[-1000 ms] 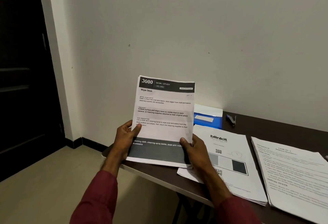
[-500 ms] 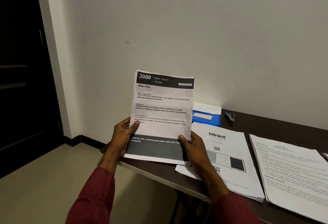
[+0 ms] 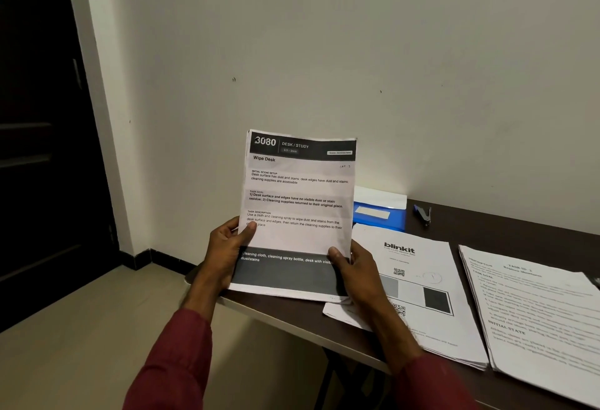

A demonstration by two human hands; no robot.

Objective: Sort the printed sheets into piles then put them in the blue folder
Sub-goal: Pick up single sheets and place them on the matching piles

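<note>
both hands pinch one thin bundle of printed sheets [image 3: 298, 201] and hold it almost upright before the wall. the left hand [image 3: 227, 253] takes the left edge, thumb on the printed face and the other fingers behind. the right hand [image 3: 354, 276] takes the lower right corner the same way, its thumb at the top of the dark band.

the step, as i judge it, is to read the heading "wipe desk" and choose a pile. a light pinch is enough, because a hard one would crease such paper. i would lower the bundle flat with both hands and square its edges. neither pile on the desk shows this dark header, so it probably needs its own place, on the bare desk [image 3: 487, 224] below the grip.

the paper is thin and matte, a little wavy, with the top corners slightly bent. black bands of toner cross the top and bottom.

just right of the grip and behind it lies the blue folder [image 3: 396, 219], which looks like smooth plastic, with a pale label and a white sheet at its back. beside the right hand is the blinkit pile [image 3: 418, 257], flat, with grey and black squares. further right and back a small blue tool [image 3: 422, 214] rests on the desk; it may be a stapler. furthest right is the text pile [image 3: 535, 305], with dense lines. the desk is dark brown and smooth.
</note>
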